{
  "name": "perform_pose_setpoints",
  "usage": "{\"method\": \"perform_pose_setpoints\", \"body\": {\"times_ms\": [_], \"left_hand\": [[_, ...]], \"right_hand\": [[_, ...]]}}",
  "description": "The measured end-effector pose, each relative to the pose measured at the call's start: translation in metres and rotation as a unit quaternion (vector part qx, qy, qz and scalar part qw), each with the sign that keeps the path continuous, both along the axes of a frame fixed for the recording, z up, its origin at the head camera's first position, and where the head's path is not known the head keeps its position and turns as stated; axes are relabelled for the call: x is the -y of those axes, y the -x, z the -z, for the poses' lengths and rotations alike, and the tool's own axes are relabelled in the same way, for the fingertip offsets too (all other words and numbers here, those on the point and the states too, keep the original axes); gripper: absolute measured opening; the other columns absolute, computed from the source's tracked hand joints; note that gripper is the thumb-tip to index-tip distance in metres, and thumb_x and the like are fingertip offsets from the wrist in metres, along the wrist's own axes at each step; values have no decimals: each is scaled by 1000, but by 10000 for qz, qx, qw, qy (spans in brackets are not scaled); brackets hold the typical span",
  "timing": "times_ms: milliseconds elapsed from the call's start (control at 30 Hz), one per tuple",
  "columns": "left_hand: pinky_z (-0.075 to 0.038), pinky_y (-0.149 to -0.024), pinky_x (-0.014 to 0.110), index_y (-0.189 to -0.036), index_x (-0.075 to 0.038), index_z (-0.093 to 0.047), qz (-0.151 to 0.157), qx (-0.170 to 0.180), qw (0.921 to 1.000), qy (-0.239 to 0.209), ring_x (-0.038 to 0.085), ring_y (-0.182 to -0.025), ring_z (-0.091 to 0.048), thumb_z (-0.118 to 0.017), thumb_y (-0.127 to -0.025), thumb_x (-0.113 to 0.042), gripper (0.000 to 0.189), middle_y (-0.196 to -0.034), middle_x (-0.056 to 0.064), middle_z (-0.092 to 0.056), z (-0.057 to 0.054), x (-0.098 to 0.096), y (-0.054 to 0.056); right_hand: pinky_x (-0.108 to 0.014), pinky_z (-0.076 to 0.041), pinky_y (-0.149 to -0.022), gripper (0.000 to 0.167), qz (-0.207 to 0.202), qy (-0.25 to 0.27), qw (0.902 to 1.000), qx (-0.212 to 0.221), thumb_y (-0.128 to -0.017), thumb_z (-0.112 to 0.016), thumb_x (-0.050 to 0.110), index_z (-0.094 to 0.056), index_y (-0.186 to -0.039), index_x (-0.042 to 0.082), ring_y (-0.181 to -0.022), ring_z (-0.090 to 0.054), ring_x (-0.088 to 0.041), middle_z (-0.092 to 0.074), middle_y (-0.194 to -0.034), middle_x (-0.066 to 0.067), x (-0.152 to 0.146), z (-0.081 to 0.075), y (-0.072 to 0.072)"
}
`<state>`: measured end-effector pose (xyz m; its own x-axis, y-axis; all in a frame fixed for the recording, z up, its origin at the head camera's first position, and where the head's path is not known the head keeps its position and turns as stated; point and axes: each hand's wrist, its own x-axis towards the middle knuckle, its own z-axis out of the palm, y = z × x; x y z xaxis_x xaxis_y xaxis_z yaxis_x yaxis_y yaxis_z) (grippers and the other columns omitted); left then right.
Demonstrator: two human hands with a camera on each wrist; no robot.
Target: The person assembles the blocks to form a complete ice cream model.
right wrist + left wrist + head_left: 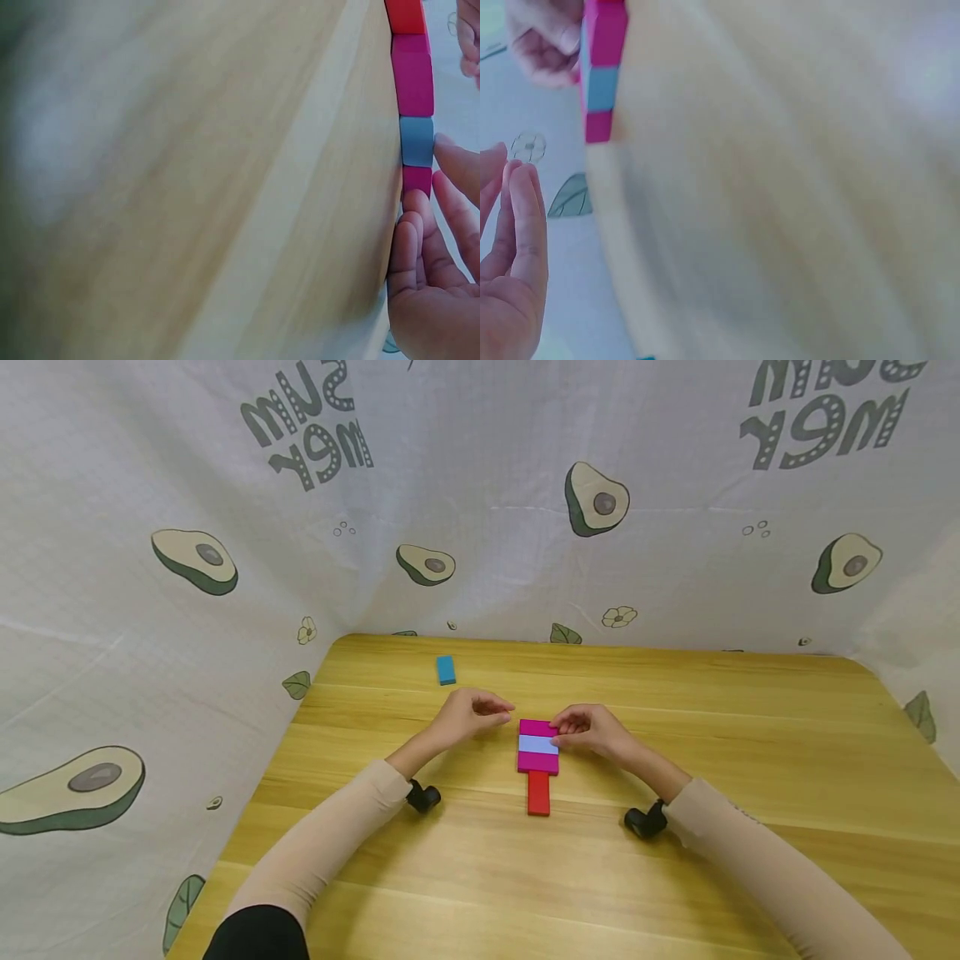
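Note:
On the wooden table lies a row of flat blocks: a far magenta block (537,727), a light blue block (536,744) and a near magenta block (537,762), side by side. A red block (538,793) runs lengthwise toward the person from the near magenta one. My right hand (592,732) is at the row's right end, thumb on the light blue block and fingertips at the far magenta block (417,180). Left of the row, my left hand (471,716) hovers with nothing in it, thumb and fingertips close together.
A lone blue block (446,670) lies farther back on the table (712,727), left of the row. Behind the table hangs a white curtain (495,468) printed with avocados. Each wrist carries a small black camera.

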<state>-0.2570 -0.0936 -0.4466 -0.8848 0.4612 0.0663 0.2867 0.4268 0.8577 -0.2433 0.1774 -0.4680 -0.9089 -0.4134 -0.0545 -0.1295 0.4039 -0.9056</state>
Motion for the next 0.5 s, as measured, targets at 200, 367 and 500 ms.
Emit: {"method": "perform_pose_setpoints", "body": {"times_ms": [200,367,500], "left_hand": [[-55,-83,29,-114,-3,-75,-213,-69,9997,-126,17,-94,-67,-72,-94,-17,25,-103,3,-74,-9,10,11],[-54,-86,32,-116,-4,-74,-385,-159,9991,-54,20,-101,-63,-71,-95,-20,27,-113,4,-72,-11,19,21],[-53,-92,35,-119,-3,-73,-612,-169,9979,-91,24,-109,-60,-72,-94,-16,28,-121,6,-69,-10,27,31]], "right_hand": [[-20,-47,-68,26,-1,-16,10000,5,-85,-78,1,-69,-106,-10,-83,-53,-24,-63,-90,-14,-1,-1,-1],[-20,-47,-68,26,-1,3,10000,4,-85,-78,1,-68,-106,-10,-82,-53,-24,-62,-90,-14,-1,-1,-1],[-21,-47,-68,25,-25,-10,10000,-29,-85,-78,1,-68,-106,-10,-82,-53,-23,-62,-90,-14,0,-1,-1]]}}
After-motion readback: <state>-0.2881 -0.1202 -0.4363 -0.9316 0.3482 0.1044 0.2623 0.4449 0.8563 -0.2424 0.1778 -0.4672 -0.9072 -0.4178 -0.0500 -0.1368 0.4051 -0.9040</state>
